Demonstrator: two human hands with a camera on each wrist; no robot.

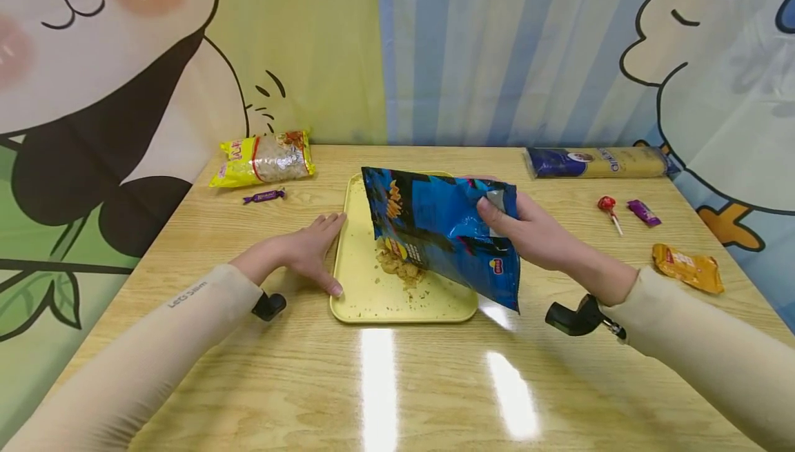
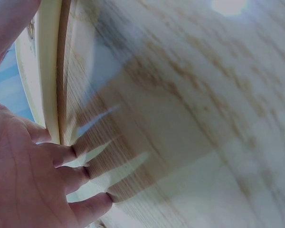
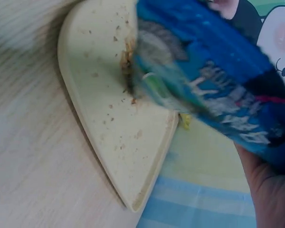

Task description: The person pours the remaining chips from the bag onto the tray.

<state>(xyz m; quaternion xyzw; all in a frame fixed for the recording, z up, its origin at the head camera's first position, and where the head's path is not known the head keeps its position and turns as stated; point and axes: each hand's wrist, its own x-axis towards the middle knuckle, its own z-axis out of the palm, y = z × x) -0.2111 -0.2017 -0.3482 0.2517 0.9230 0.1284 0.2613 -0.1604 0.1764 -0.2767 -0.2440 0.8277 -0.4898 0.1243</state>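
My right hand grips a blue snack bag by its right end, thumb across the front. The bag tilts over a pale yellow tray, its left end lower over a small heap of brown chips. Crumbs dot the tray around the heap. In the right wrist view the bag hides part of the tray. My left hand rests at the tray's left edge, thumb and fingers spread; in the left wrist view its fingertips reach down to the table beside the rim.
At the back left lie a yellow snack bag and a purple-wrapped candy. A pasta packet lies at the back right. Nearer on that side are a red lollipop, a purple wrapper and an orange packet.
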